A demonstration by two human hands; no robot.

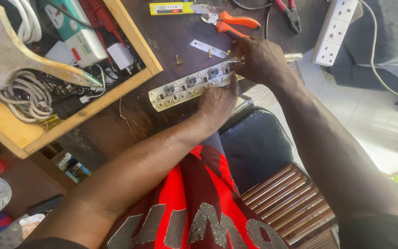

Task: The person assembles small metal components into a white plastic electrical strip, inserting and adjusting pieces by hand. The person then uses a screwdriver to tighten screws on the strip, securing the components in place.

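In the head view, a long, pale plastic socket strip, opened so that rows of small metal contacts and dark square recesses show, lies slantwise on the dark, scratched wooden counter at the upper middle of the frame. The left hand rests at the strip's lower right end, fingers curled down and pressing its edge, so the strip stretches away to the left of that hand. The right hand sits just above the same end, closed around a screwdriver with a clear handle, its thin metal shaft pointing onto the strip. Small brass pieces and a flat metal strip lie near them. Orange-handled pliers and a yellow utility knife lie along the top edge, a white multi-socket block at upper right, and a wooden tray of tangled cables at upper left.
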